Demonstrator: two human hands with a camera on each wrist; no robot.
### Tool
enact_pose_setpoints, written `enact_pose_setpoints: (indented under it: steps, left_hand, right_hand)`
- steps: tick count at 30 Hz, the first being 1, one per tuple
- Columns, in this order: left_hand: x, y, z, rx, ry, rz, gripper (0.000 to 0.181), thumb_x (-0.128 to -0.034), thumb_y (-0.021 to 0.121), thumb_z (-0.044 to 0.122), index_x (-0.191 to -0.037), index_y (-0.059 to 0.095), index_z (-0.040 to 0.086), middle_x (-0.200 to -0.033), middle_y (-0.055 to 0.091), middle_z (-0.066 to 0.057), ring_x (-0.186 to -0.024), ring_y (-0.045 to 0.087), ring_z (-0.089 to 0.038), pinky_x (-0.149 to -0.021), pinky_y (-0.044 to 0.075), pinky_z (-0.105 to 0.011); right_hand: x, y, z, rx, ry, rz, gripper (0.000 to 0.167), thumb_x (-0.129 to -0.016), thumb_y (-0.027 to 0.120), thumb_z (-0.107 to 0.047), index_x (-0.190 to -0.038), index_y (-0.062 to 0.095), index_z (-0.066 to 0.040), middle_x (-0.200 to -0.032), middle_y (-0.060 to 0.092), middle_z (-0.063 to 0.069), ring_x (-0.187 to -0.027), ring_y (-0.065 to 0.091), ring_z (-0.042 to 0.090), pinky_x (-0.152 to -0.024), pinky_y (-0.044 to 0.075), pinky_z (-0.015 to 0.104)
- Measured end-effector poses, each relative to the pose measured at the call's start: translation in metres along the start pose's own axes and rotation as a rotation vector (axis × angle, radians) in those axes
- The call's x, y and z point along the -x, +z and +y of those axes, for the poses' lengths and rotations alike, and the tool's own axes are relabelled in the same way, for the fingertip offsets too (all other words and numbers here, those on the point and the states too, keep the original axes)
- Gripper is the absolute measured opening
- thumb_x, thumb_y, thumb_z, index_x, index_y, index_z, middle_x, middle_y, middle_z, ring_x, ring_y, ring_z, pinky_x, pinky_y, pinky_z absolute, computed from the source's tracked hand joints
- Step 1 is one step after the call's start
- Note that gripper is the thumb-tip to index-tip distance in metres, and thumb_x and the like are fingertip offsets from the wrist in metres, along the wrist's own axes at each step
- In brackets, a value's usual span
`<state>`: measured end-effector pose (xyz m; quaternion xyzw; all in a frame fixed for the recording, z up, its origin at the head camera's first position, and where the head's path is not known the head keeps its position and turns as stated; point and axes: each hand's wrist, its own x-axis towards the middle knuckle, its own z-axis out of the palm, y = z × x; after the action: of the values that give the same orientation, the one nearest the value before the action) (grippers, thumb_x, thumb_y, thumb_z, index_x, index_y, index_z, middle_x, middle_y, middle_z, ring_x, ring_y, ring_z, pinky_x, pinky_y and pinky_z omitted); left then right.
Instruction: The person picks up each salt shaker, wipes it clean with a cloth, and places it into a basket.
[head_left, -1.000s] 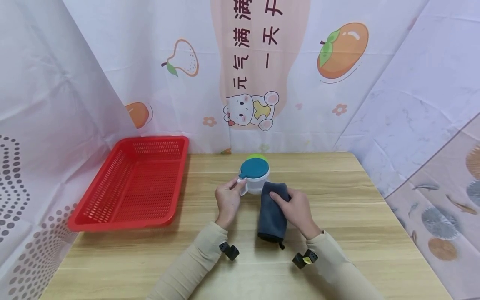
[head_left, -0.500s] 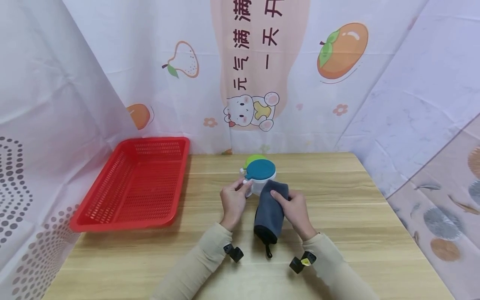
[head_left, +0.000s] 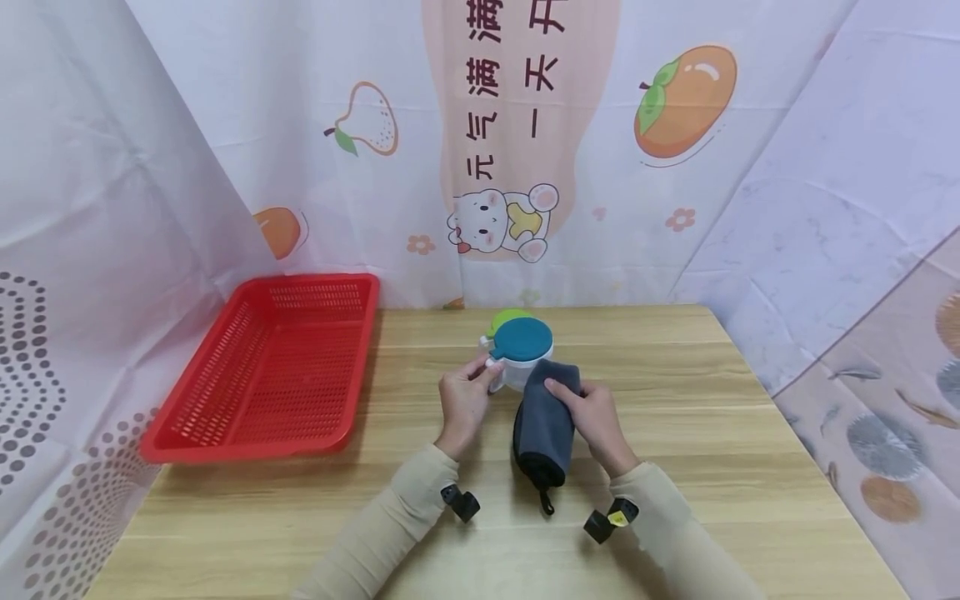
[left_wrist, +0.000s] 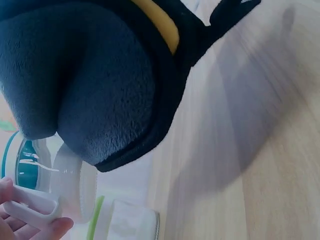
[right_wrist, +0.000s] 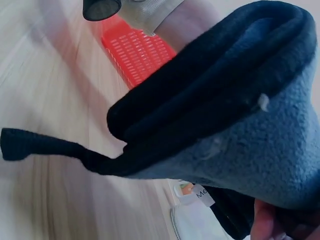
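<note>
A clear container with a teal lid (head_left: 522,339) is in the middle of the head view. My left hand (head_left: 461,408) grips its white handle (left_wrist: 31,212), thumb on top and fingers below. In my right hand (head_left: 597,423) is a folded dark grey cloth (head_left: 547,421) with black edging and a hanging loop, the thumb lying across its near face. The cloth's upper end covers the container's right front side and appears to touch it. Close behind stands a second container with a green lid (head_left: 507,317), mostly hidden; its clear body (left_wrist: 132,220) shows in the left wrist view.
A red perforated plastic basket (head_left: 292,367) stands at the left of the wooden table (head_left: 697,433). Behind the table hangs a printed white curtain (head_left: 360,208), and more cloth hangs at both sides.
The teal-lidded container has shifted slightly right, so more of the green lid shows. The cloth's lower end swung left, then partly back right. Both hands keep their hold.
</note>
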<state>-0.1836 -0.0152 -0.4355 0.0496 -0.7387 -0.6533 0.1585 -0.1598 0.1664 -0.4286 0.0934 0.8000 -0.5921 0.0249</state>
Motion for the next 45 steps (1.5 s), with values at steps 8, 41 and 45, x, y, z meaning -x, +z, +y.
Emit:
enact_pose_setpoints:
  steps: [8,41,45]
  left_hand:
    - [-0.002,-0.004,-0.001,0.006,-0.047,-0.060,0.027,-0.0832,0.077,0.017,-0.106,0.075,0.004,-0.105,0.074,-0.013,-0.094,0.069,-0.020,-0.085,0.057,-0.038]
    - [-0.008,-0.020,-0.019,0.022,-0.120,-0.249,0.031,-0.0857,0.074,0.016,-0.114,0.071,0.005,-0.112,0.072,-0.014,-0.095,0.070,-0.022,-0.072,0.059,-0.028]
    - [-0.010,-0.022,-0.022,0.026,-0.121,-0.266,0.030,-0.0847,0.075,0.014,-0.113,0.072,0.004,-0.111,0.072,-0.016,-0.096,0.070,-0.022,-0.074,0.059,-0.029]
  right_hand:
    - [-0.003,-0.006,0.002,0.010,0.009,-0.026,0.041,-0.092,0.065,-0.038,-0.084,0.065,0.002,-0.066,0.061,-0.001,-0.063,0.057,0.014,-0.060,0.047,0.026]
    - [-0.016,-0.025,0.004,0.188,0.013,-0.141,0.039,-0.092,0.064,-0.036,-0.095,0.066,0.002,-0.076,0.061,0.002,-0.069,0.055,0.015,-0.061,0.045,0.027]
    - [-0.018,-0.026,0.005,0.231,-0.012,-0.171,0.036,-0.090,0.066,-0.034,-0.097,0.066,0.001,-0.078,0.060,0.003,-0.069,0.054,0.015,-0.059,0.044,0.027]
